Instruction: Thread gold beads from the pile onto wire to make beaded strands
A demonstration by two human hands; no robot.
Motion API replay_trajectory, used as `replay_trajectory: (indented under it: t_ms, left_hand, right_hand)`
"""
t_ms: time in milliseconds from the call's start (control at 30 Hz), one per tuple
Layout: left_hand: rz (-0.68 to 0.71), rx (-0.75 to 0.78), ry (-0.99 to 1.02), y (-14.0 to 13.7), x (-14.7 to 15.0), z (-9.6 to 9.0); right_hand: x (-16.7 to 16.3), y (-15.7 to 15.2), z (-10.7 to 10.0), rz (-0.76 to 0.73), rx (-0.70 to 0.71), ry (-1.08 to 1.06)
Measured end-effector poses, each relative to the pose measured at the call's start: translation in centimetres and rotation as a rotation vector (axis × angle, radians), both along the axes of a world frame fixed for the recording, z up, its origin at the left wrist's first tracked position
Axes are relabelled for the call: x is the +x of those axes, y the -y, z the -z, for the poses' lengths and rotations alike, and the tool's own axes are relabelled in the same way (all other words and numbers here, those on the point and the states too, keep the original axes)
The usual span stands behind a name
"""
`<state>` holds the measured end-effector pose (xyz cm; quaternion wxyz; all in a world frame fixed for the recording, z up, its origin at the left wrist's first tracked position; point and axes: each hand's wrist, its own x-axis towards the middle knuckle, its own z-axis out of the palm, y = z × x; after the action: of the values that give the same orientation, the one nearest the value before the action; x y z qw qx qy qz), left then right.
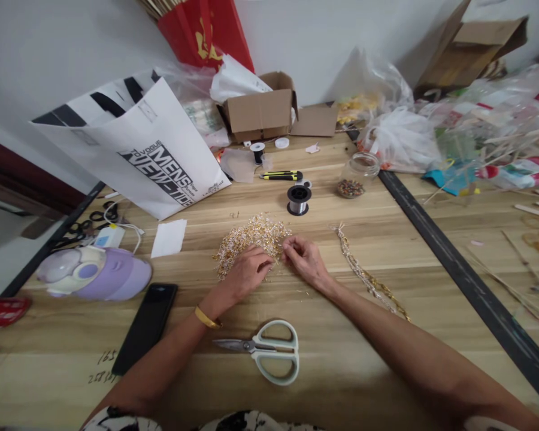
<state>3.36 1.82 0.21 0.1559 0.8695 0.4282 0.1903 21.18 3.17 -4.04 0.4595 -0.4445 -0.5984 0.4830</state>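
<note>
A loose heap of small gold and clear pieces (251, 232), like beads or tiny chain links, lies on the wooden table. My left hand (250, 270) rests over the heap's front right side, fingers curled and thumb pressed in; anything between them is too small to tell. At the heap's right edge, my right hand (304, 258) makes a pinch, and what it holds cannot be made out. To its right lie strands of gold and silver chain (363, 272), partly hidden by my right forearm. Scissors with pale handles (276, 352) lie in front of my hands, pointing left.
Behind the heap are a spool of clear wire (299, 200), a yellow-black utility knife (281, 175) and a jar of beads (357, 173). At left are a black phone (146, 329), a purple bottle (112, 275) and a white paper bag (148, 149). Plastic bags (399, 140) crowd the back right.
</note>
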Motion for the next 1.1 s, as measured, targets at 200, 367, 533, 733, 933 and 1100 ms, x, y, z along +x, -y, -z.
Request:
replay_trajectory:
  t_ms: [200,367,533,733,933,1100]
  left_hand:
    - [-0.050,0.076,-0.063,-0.5,-1.1,-0.1]
    - [-0.108,0.058,0.012,0.1,-2.7,0.2]
    - [-0.059,0.015,0.032,1.5,-3.5,0.2]
    - [-0.091,0.019,0.037,1.9,-3.3,0.6]
    - [-0.105,0.079,-0.054,1.8,-2.8,1.6]
    - [-0.107,0.097,-0.086,1.8,-2.6,2.0]
  right_hand:
    - [0.1,-0.2,0.0,0.034,0.055,0.069]
    - [0.0,-0.2,0.2,0.041,0.067,0.088]
    - [0.0,-0.1,0.3,0.007,0.094,0.131]
    - [-0.1,0.2,-0.2,-0.004,0.124,0.192]
    - [-0.1,0.3,-0.3,-0.021,0.134,0.223]
    - [-0.1,0.3,-0.2,-0.023,0.127,0.230]
